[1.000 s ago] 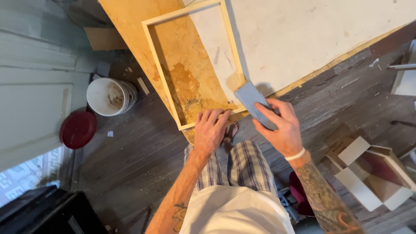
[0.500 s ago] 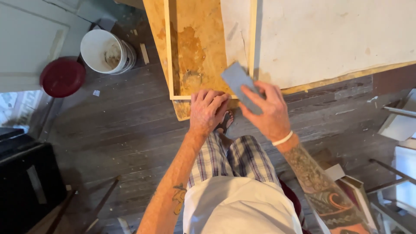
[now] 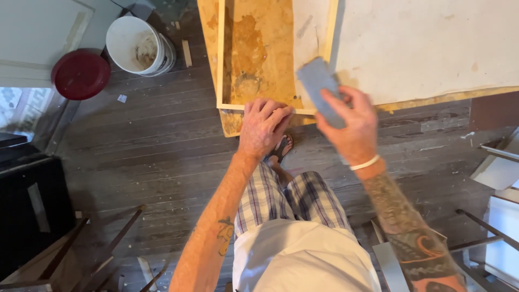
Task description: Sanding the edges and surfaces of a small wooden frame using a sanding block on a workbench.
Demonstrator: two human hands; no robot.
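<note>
here my left hand (image 3: 263, 127) presses flat, fingers spread, on the near rail of the pale wooden frame (image 3: 221, 54) lying on the plywood board (image 3: 208, 21). my right hand (image 3: 351, 127) grips a grey sanding block (image 3: 320, 89) against the frame's near right corner.

Lighting's pretty even from where I'm watching, soft indoor light with no hard glare. The white sheet (image 3: 432, 48) up top is the brightest patch and nearly washes out. Daylight comes in low at the left edge by the door (image 3: 32, 32). The dark floor (image 3: 151, 151) and the black box (image 3: 27, 205) soak up detail. The right hand (image 3: 351, 127) is smeared with motion blur, the left hand (image 3: 262, 127) is sharper. Lines bend toward the corners.
</note>
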